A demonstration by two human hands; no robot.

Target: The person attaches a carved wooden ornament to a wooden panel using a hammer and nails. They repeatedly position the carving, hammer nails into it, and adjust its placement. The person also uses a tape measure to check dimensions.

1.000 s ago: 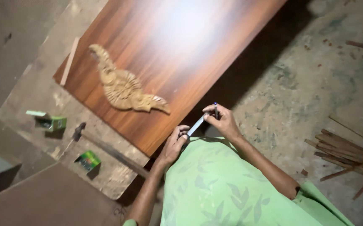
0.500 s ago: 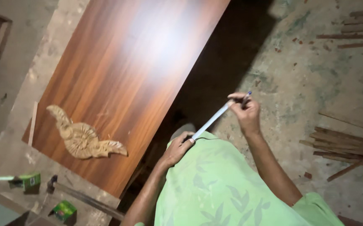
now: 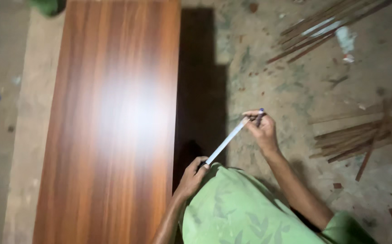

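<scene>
Tape blade drawn longer, both hands' fingers pinching it, carved ornament gone

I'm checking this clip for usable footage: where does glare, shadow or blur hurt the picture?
Head view: a broad white glare washes out the grain in the middle of the wooden panel; a deep shadow runs along its right edge on the floor; the whole frame is soft, so the left hand, right hand and the white strip stretched between them lack fine detail.
</scene>
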